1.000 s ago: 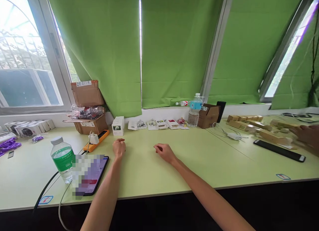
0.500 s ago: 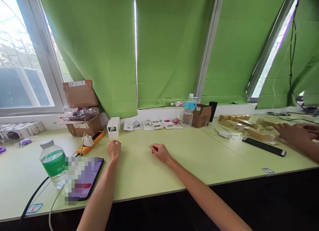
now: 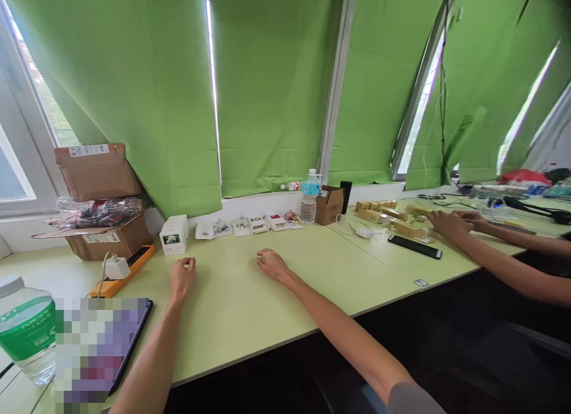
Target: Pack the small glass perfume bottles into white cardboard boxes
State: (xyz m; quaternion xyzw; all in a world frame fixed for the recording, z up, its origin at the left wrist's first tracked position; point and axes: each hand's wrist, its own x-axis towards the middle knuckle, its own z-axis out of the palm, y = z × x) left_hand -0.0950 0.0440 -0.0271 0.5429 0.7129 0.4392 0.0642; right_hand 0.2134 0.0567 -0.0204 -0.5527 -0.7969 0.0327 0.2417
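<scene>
My left hand [image 3: 182, 278] rests on the pale green table [image 3: 232, 301], its fingers curled into a loose fist with nothing showing in it. To its right, apart from it, my right hand [image 3: 272, 264] is also on the table, closed, and I see no object in its fingers. A stack of small white boxes [image 3: 173, 235] stands just beyond my left hand. Behind both hands runs a row of opened white packets with small clear ornaments, among them a white card packet [image 3: 205, 231] and a red ornament [image 3: 290, 216].
On the left are a water bottle [image 3: 31, 331], a tablet-like device [image 3: 129, 348], an orange power strip [image 3: 141, 258] and an opened carton [image 3: 107, 241]. Further right stand a large bottle [image 3: 308, 203] and a brown box [image 3: 330, 207]. Another person's hands [image 3: 450, 223] work near yellow boxes and a black phone [image 3: 414, 247].
The view has swung right, so things appear further left and more of the other person's arms shows. My left fist has turned slightly, with its thumb side now showing. Both hands stay closed.
</scene>
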